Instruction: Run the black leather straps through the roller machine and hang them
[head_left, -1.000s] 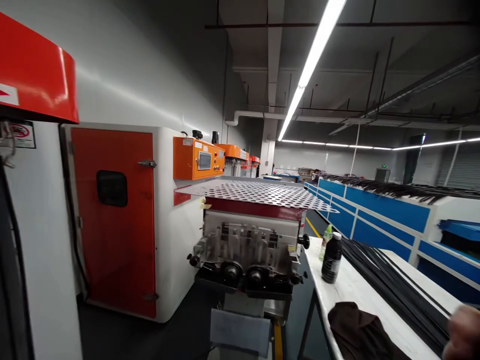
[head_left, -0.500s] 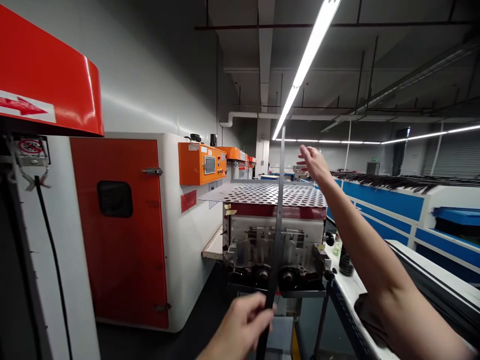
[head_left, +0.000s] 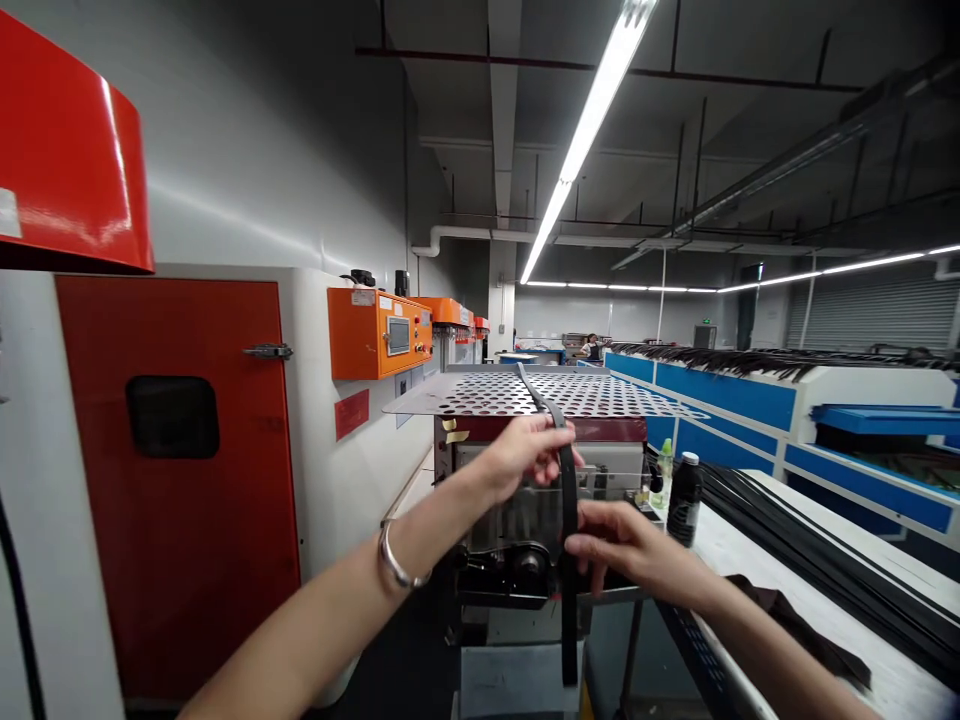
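A long, narrow black strap (head_left: 569, 600) hangs in front of the machine, its lower end loose. Its far part lies over the perforated metal sheet (head_left: 450, 402) on top of the machine. My left hand (head_left: 529, 455), with a silver bangle on the wrist, is closed on the strap just below the sheet's near edge. Lower down, my right hand (head_left: 622, 545) pinches the same strap from the right side between thumb and fingers. Behind both hands sit the machine's rollers and dark round knobs (head_left: 529, 562), partly covered.
At right, a white table (head_left: 739, 570) carries many black straps (head_left: 817, 560), a dark bottle (head_left: 684, 500), a small green-capped bottle (head_left: 663, 470) and dark cloth (head_left: 802, 625). An orange-doored cabinet (head_left: 180, 540) and orange control box (head_left: 381, 335) stand left. A person (head_left: 592, 347) is far back.
My left hand has risen along the strap. My right hand has come down from the air onto it. The strap's upright upper part now lies over the sheet. The view has turned right.
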